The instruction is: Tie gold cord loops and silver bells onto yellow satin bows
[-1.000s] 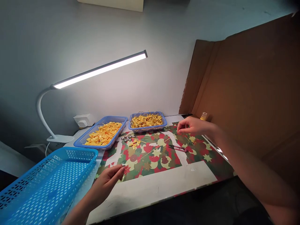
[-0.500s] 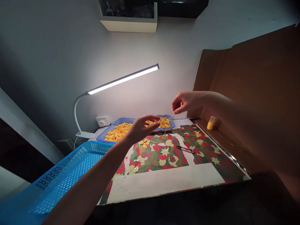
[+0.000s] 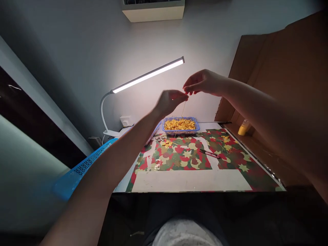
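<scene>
The front edge of the patterned tabletop [image 3: 192, 181] runs level across the lower middle, a bare pale strip behind it; the brown cardboard panel [image 3: 282, 71] bounds the right side, and the lit lamp [image 3: 150, 75] slants across upper centre. Both hands are raised in open air right of centre, just below the lamp's tip and above the basket of yellow bows [image 3: 180, 132]. The left forearm climbs diagonally from lower left, its hand [image 3: 170, 101] with thumb and forefinger pinched on a thin thread [image 3: 183, 111]; the right arm slopes in from the lower right edge, its hand [image 3: 202, 82] bent downward, fingertips pinched on the thread just above. The thread hangs in front of that basket, its lower end hard to make out. How it passes between the fingertips is too small to tell. The left forearm hides most of another basket [image 3: 153, 133]; the upper shelf [image 3: 155, 14] is cut off.
</scene>
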The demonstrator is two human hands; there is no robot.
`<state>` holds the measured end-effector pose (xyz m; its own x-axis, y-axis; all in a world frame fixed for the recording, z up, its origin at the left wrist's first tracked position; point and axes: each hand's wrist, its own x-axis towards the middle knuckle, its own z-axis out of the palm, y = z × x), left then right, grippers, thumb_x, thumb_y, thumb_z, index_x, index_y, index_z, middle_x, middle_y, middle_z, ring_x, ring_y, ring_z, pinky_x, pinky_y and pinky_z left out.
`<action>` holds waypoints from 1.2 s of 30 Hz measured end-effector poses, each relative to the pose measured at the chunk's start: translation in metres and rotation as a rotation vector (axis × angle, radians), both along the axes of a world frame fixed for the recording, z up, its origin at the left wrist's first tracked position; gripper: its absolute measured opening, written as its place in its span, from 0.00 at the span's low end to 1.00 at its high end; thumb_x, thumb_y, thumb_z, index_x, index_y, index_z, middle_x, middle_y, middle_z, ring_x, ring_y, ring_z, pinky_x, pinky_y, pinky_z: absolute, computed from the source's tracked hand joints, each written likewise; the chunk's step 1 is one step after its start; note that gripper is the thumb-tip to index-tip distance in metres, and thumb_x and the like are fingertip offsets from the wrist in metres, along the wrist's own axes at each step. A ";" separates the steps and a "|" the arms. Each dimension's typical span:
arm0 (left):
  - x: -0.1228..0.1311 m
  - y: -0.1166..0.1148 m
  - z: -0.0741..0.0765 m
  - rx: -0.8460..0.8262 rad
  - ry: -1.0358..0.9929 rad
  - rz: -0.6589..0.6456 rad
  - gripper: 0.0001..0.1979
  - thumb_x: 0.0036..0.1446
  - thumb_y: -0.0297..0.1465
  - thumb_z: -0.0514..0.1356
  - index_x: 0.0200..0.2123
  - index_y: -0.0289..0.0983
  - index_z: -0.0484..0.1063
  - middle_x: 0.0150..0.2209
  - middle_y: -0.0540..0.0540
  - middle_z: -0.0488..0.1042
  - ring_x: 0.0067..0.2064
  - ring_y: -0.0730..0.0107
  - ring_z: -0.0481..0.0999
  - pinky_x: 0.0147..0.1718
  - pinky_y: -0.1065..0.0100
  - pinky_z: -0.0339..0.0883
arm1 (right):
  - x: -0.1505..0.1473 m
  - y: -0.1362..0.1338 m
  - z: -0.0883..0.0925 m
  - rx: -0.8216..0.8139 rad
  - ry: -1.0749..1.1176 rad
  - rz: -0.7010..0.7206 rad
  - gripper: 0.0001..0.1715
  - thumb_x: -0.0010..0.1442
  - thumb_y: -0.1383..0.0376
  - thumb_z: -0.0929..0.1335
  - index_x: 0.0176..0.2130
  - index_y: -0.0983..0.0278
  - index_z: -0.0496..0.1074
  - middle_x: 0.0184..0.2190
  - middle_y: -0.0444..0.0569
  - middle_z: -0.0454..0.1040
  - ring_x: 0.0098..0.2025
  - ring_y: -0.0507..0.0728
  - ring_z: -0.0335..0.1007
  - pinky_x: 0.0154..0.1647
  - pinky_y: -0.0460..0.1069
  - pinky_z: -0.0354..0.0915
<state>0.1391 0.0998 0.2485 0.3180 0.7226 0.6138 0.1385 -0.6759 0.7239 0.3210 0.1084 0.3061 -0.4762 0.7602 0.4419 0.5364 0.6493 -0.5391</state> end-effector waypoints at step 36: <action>-0.044 0.019 -0.222 -0.360 0.537 -0.120 0.14 0.58 0.31 0.63 0.47 0.35 0.73 0.50 0.42 0.74 0.50 0.60 0.73 0.51 0.53 0.68 | 0.008 0.006 0.104 0.172 0.605 -0.408 0.14 0.66 0.71 0.60 0.28 0.59 0.61 0.36 0.40 0.76 0.41 0.52 0.75 0.55 0.55 0.68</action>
